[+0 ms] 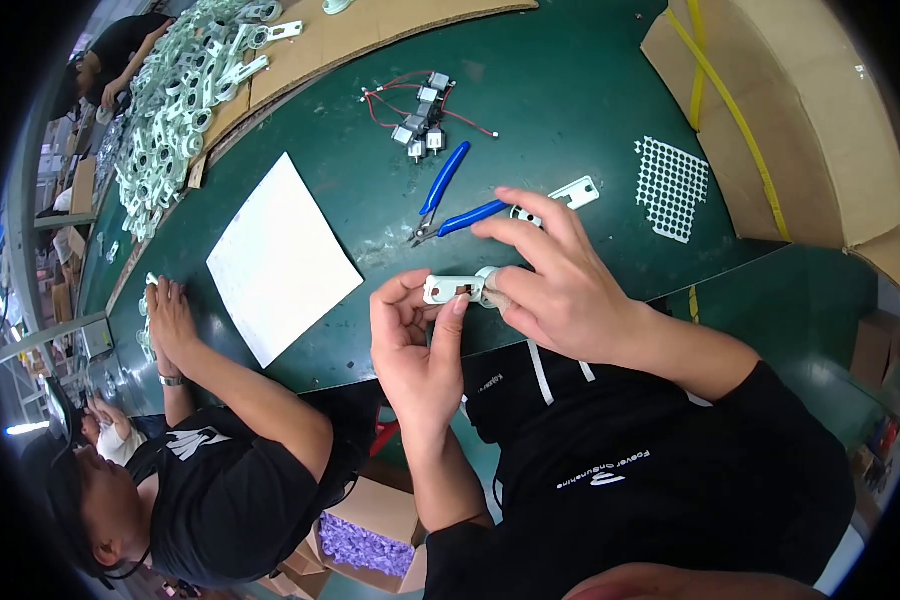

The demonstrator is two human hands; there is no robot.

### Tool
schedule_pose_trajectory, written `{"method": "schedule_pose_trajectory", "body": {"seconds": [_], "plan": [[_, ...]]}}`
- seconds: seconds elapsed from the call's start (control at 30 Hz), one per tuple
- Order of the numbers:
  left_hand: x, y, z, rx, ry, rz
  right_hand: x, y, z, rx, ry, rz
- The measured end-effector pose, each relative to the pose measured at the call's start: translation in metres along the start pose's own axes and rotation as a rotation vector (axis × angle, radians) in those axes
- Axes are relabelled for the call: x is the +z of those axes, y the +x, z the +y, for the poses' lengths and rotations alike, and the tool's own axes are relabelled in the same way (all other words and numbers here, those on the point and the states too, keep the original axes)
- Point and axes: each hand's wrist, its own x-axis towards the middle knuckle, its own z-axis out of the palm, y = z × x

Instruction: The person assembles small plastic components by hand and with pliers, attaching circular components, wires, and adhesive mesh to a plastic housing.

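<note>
Close to the table's near edge I hold a pale green plastic housing [440, 291] with a straight arm and a round end. My left hand [416, 345] grips the straight arm between thumb and fingers. My right hand [566, 285] pinches the round end, which its fingers partly hide. Just beyond my right hand lies a second pale plastic housing [577, 192], its round end partly behind my fingers. Blue-handled nippers [444, 180] lie spread on the table, one handle tip near my right index finger.
Small motors with red wires [425, 115] lie farther back. A white sheet [285, 260] is on the left, a white sheet of round pads [673, 190] on the right by a cardboard box [750, 110]. Housings [170, 120] are heaped far left. A co-worker's hands [173, 325] work at left.
</note>
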Motion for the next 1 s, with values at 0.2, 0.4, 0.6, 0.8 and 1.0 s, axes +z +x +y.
{"method": "schedule_pose_trajectory", "body": {"seconds": [0.2, 0.4, 0.6, 0.8, 1.0], "plan": [[-0.004, -0.004, -0.004, 0.03, 0.026, 0.042, -0.024, -0.004, -0.003, 0.082, -0.084, 0.062], [-0.004, -0.012, 0.007, 0.115, 0.189, 0.056, -0.024, -0.015, 0.004, 0.106, -0.048, -0.064], [-0.002, -0.026, 0.027, 0.328, 0.576, 0.091, -0.013, -0.012, 0.007, 0.016, 0.009, -0.076], [-0.005, -0.025, 0.019, 0.186, 0.3, 0.138, -0.013, -0.015, 0.008, -0.008, 0.107, -0.054], [-0.006, -0.017, 0.0, 0.003, -0.099, 0.077, -0.012, -0.012, 0.008, 0.033, 0.161, -0.012]]}}
